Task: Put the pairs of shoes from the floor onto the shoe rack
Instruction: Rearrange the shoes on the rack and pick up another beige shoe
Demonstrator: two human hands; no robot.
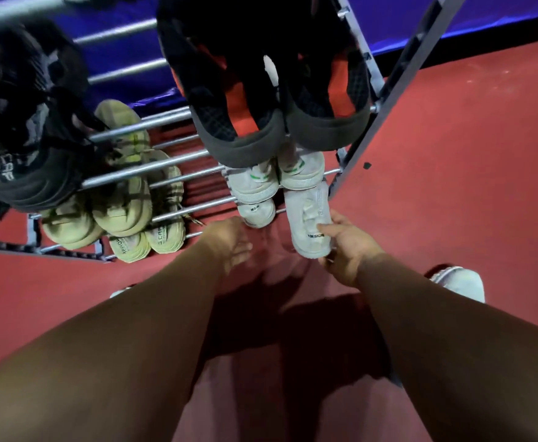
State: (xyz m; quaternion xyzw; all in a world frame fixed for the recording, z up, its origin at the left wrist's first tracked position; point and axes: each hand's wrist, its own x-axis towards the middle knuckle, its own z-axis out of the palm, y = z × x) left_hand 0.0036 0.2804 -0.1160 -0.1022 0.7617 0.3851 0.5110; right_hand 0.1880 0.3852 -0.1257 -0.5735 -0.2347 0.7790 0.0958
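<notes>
- Fingers of the right hand (347, 250) clamped the white sneaker (309, 221) by its heel, at the shoe rack (178, 161) bottom tier.
- Left hand (232, 244) hovered empty, fingers loosely apart.

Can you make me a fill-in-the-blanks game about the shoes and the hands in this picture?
1. The right hand holds a white shoe by its ____ end.
2. The left hand holds ____.
3. The floor is coloured ____.
4. The black-and-orange shoes sit ____ the white pair with green marks on the shoe rack.

Missing words: heel; nothing; red; above
</notes>
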